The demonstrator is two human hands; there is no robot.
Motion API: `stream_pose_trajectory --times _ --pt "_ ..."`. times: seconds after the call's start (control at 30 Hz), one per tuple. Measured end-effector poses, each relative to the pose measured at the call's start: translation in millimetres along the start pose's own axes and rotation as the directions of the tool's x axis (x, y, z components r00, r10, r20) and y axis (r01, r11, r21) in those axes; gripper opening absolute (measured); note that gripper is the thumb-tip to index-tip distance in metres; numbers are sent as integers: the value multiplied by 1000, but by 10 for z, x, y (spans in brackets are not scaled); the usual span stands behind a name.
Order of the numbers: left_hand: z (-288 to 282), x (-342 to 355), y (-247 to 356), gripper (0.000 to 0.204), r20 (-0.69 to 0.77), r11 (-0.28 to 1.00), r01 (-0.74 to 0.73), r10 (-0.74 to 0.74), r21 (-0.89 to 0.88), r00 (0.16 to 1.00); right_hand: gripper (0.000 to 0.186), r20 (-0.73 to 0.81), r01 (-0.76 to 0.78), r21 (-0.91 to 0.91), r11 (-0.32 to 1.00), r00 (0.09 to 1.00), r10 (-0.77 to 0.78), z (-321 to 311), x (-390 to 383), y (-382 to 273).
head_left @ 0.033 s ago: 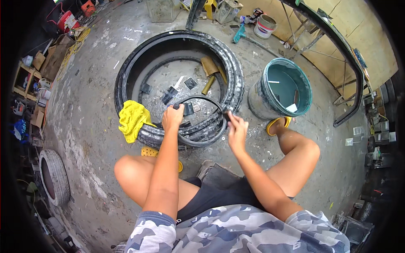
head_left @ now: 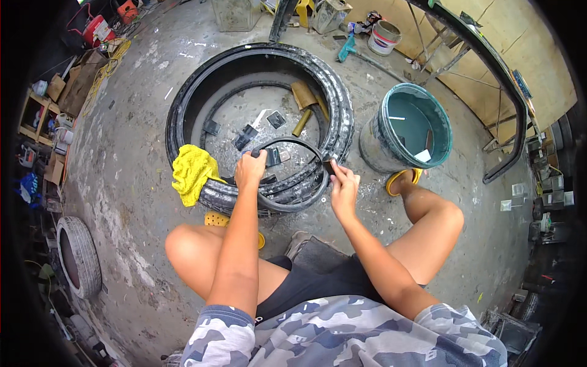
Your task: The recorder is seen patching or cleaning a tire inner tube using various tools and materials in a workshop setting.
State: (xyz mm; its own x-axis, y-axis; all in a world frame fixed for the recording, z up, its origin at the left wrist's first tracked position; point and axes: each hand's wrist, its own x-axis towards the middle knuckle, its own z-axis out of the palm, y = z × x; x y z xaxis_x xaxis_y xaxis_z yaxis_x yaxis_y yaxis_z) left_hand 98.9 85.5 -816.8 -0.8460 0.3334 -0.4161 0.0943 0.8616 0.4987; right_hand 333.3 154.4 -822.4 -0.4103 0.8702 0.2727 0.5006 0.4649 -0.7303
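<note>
This seems a tyre workshop: on the stained concrete floor (head_left: 134, 202) lies a big tyre (head_left: 342, 110), and near the floor's left edge are another tyre (head_left: 88, 257) and a yellow cord (head_left: 120, 51).

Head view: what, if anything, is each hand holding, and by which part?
The left hand grips a thin black rubber ring by its left side; the right hand holds a small dark blocky piece by its near end.

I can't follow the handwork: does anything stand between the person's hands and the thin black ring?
Nothing visible at the left hand, which grips the black ring. The right hand holds a small dark block, which sits between it and the ring's right side; whether the block touches the ring is unclear.
</note>
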Motion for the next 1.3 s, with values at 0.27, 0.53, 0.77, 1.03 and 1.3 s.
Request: stream_pose_trajectory --times 0.27,0.53,0.77,1.03,1.3 --pt "-87 10 13 66 46 999 32 -33 24 998 54 99 220 -72 973 972 -212 -57 -540 -209" --pt "-12 62 -53 63 -15 999 -9 10 48 1000 70 227 279 -241 930 947 -225 -101 -382 -267" --pt "-16 24 -13 63 -35 1000 -23 23 5 999 70 443 497 -163 852 809 -387 -16 -336 -707" --pt "-78 0 -7 64 -2 1000 11 -11 7 1000 56 641 718 -25 696 546 -540 -499 -5 -219" --pt "-75 48 -114 64 30 1000 -1 2 -24 1000 51 639 870 69 489 338 -691 -175 -82 -498"
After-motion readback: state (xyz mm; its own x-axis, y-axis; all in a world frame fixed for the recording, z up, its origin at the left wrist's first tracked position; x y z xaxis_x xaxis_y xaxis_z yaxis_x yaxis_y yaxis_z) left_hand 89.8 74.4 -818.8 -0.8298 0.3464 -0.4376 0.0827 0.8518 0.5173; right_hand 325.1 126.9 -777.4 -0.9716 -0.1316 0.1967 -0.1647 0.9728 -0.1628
